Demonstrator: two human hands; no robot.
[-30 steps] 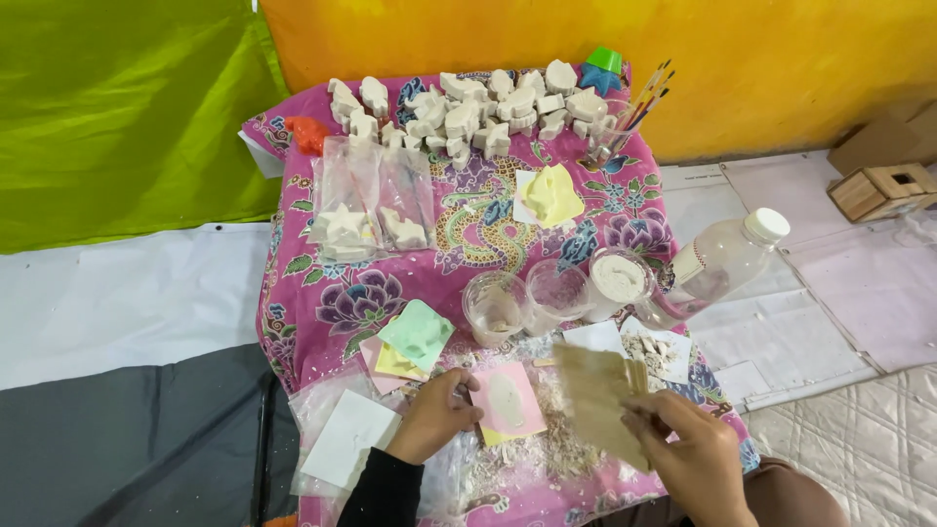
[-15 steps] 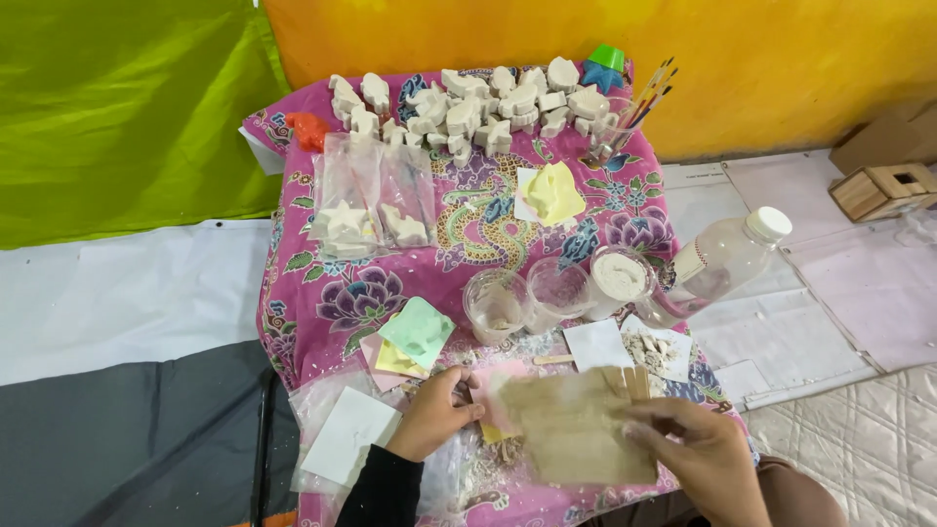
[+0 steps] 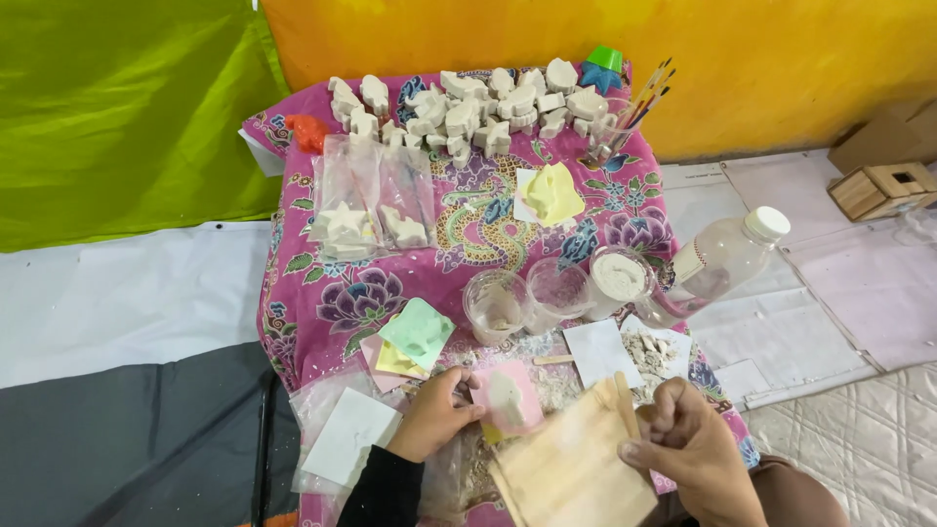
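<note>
My left hand (image 3: 432,416) holds the edge of a pink mould (image 3: 508,398) filled with white plaster, near the table's front edge. My right hand (image 3: 688,452) grips a thin wooden stick (image 3: 625,402) upright, just right of the mould. A tan wooden board (image 3: 571,470) lies tilted under my right hand, partly over the table's front edge. A green mould (image 3: 418,332) and a yellow one beneath it sit just left of the pink mould.
Three clear cups (image 3: 554,293) stand mid-table, one holding white powder. A plastic bottle (image 3: 717,262) leans at the right. Many white plaster figures (image 3: 468,105), bagged figures (image 3: 369,207), brushes (image 3: 642,105) and a yellow mould (image 3: 552,191) lie farther back. Wooden boxes (image 3: 883,187) sit on the floor right.
The wooden board has swung from upright beside the pink mould to lower and flatter at the front. My right hand has shifted down and now shows the stick.
</note>
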